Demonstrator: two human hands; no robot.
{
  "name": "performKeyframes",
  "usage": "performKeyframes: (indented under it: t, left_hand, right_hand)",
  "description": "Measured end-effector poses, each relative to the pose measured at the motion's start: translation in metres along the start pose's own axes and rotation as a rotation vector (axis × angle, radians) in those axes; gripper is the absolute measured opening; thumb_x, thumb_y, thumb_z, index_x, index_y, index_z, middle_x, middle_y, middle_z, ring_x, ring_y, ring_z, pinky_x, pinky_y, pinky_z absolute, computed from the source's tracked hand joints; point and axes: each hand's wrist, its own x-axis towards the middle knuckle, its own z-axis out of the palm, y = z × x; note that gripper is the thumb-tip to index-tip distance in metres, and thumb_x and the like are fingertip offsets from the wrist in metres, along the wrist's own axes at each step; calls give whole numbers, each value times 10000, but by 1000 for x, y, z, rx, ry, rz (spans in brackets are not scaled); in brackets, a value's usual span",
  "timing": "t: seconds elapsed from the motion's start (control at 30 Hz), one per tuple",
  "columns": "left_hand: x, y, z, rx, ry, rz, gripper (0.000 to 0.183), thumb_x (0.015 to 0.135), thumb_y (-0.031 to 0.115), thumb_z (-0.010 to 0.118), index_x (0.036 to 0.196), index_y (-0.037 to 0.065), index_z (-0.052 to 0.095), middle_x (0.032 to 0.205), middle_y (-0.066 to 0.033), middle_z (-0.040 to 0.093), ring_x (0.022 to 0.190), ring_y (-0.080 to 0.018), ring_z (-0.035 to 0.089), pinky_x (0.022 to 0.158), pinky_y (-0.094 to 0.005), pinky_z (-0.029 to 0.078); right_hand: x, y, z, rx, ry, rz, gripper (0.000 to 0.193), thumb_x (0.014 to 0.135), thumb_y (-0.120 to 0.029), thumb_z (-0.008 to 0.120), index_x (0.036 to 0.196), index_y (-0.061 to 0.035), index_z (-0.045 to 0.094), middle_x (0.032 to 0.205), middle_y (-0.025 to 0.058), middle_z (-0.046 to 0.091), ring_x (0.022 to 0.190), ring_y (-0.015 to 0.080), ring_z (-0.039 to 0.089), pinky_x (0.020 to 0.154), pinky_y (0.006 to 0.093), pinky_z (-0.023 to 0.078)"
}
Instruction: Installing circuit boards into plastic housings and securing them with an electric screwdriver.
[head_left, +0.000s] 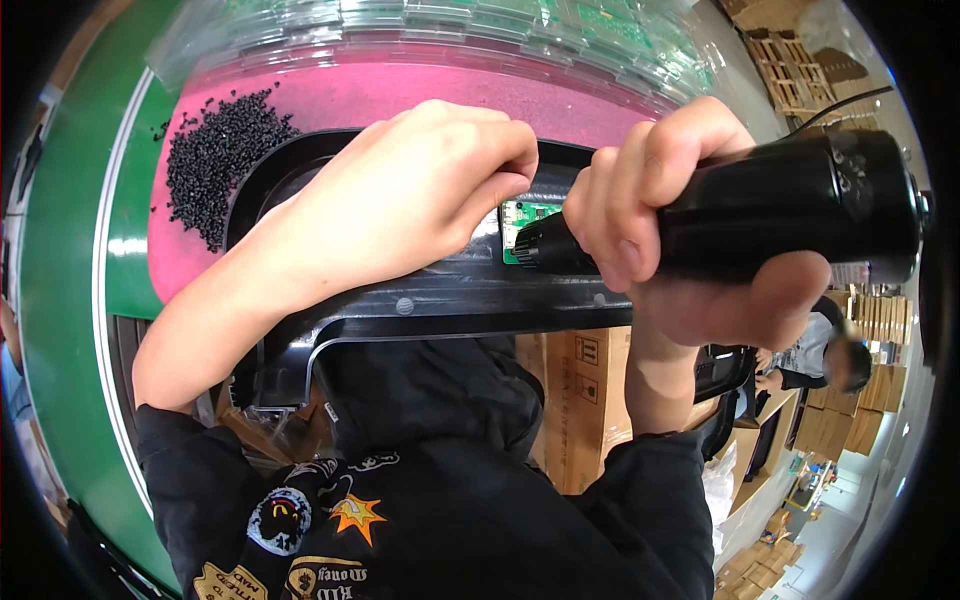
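The fingers of the right hand (640, 205) are wrapped firmly around a black driver (775, 205), which points towards nine o'clock with its tip over the green board (535, 212). The left hand (430, 185) hangs just off the board's eleven o'clock side, thumb and forefinger curled together; the view hides whether they pinch anything, so I cannot tell. The board sits inside a black shell (455, 290), which passes beneath the left forearm. Screwing the board down looks like the step in hand; the next move calls for a square, steady bit and a shell that does not slide. Outward, black bits (225, 160) lie heaped on the pink mat (350, 85) at ten o'clock, clear trays (450, 40) at twelve, a co-worker (815, 345) at four and a carton (585, 400) at five.
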Motion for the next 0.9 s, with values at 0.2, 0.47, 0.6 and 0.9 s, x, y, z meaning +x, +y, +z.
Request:
performKeyframes:
  t: [0.2, 0.47, 0.6, 0.9]
  left_hand:
    - [-1, -2, 0, 31, -87, -14, 118, 838, 103, 647, 858, -7, 610, 827, -155, 644, 860, -355, 634, 728, -444, 507]
    - [-2, 4, -2, 110, -248, -86, 119, 825, 103, 650, 906, 18, 663, 904, -128, 676, 904, -330, 653, 759, -421, 532]
    - [-6, -3, 2, 79, -241, -41, 115, 829, 114, 656, 891, 16, 660, 882, -128, 676, 882, -326, 660, 753, -420, 533]
    - [0, 1, 3, -27, -318, -22, 163, 802, 88, 713, 893, -21, 634, 829, -123, 636, 745, -289, 639, 649, -367, 520]
  right_hand:
    - [5, -1, -2, 110, -118, 54, 802, 763, -779, 600, 986, -17, 485, 659, 16, 522, 505, 95, 481, 484, 235, 393]
    - [11, 11, -5, 198, -157, 8, 785, 746, -746, 657, 980, -17, 483, 666, 15, 525, 515, 95, 493, 478, 231, 396]
    - [19, 14, -6, 278, -270, 1, 768, 746, -728, 676, 976, -20, 483, 665, 9, 527, 515, 93, 493, 473, 227, 393]
    - [-6, 8, -23, 398, -144, -394, 706, 796, -744, 571, 1022, -77, 510, 715, -17, 551, 534, 95, 514, 546, 270, 417]
